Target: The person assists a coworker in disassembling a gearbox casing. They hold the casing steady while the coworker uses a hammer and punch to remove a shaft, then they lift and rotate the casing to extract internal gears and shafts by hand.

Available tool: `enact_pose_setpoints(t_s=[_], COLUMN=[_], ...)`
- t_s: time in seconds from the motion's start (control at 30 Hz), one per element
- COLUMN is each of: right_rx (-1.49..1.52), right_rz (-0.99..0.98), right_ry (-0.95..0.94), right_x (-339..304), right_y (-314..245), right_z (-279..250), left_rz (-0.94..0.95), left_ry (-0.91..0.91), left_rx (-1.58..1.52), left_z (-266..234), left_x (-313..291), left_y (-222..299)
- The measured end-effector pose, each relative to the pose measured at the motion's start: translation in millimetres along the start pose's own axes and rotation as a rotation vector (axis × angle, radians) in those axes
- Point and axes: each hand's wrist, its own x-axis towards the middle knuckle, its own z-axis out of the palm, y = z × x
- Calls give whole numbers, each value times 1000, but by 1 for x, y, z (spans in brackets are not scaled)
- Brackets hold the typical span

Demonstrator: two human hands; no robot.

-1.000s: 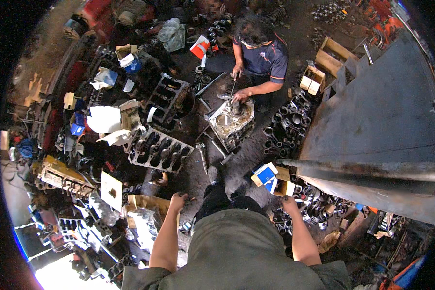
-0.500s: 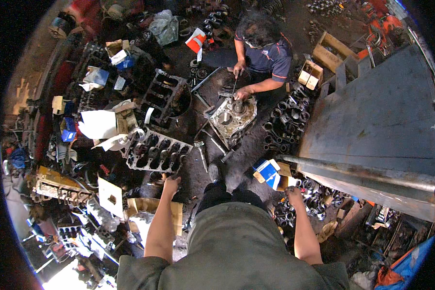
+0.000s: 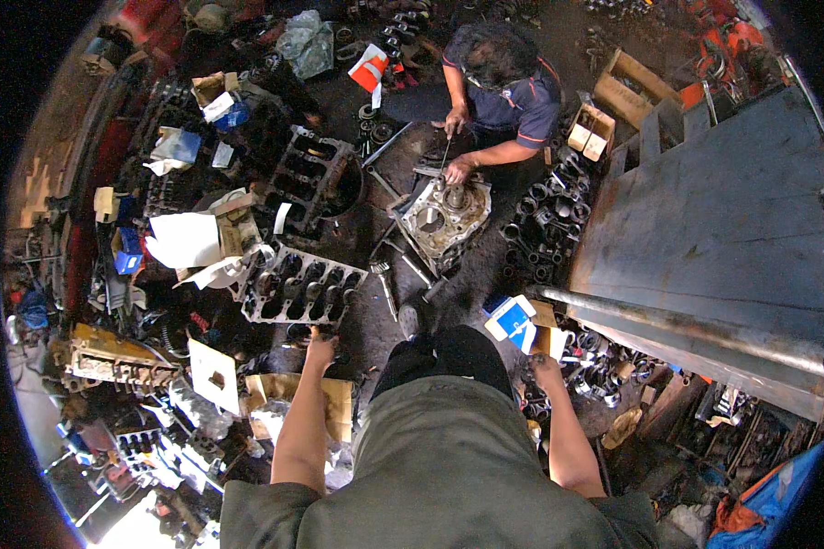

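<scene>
My left hand (image 3: 321, 351) hangs just short of a grey engine block (image 3: 304, 289) with a row of round bores. Its fingers are loosely apart and nothing shows in them. My right hand (image 3: 547, 374) hangs beside an open cardboard box (image 3: 548, 341) and a blue and white carton (image 3: 511, 322); its fingers look loose and hold nothing visible. Ahead of my feet, a co-worker (image 3: 518, 91) in a dark shirt bends over a metal engine housing (image 3: 446, 220), a thin rod-like tool (image 3: 447, 154) in one hand and the other hand on the housing.
Connecting rods (image 3: 545, 224) lie in a heap beside a large grey metal panel (image 3: 705, 229) on the right. A hammer (image 3: 421, 272) and a metal shaft (image 3: 385, 291) lie before my feet. Another engine block (image 3: 305, 174), cardboard (image 3: 215, 373) and loose parts crowd the left.
My right hand has shifted slightly left, nearer my body, and my left hand a little left. My right leg has come forward. The co-worker's hands stay at the housing.
</scene>
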Motion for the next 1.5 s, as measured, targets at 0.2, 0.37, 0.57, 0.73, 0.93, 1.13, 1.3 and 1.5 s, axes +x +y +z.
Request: enact_pose_setpoints(t_s=[0.2,0.37,0.57,0.73,0.93,1.13,1.3,1.5], right_rx=[104,201,124,-51,-55,33,225,243], right_rz=[-85,-98,-130,-258,-269,-228,-290,-518], right_ry=[-23,-51,-120,-90,-120,-9,428,582], right_x=[53,95,92,105,157,279,440,537], right_y=[65,74,12,-19,-37,-131,-233,-266], right_z=[13,-4,-57,-66,-30,16,63,124], left_rz=[44,90,-76,-32,181,252,512,742], left_ry=[174,203,164,172,140,336,453,505], left_rx=[-235,-142,-218,-189,286,-115,-173,147], left_z=[11,15,15,38,69,46,35,74], left_x=[-21,-58,-85,-74,-7,121,322,451], left_y=[26,77,124,113,83,211,355,435])
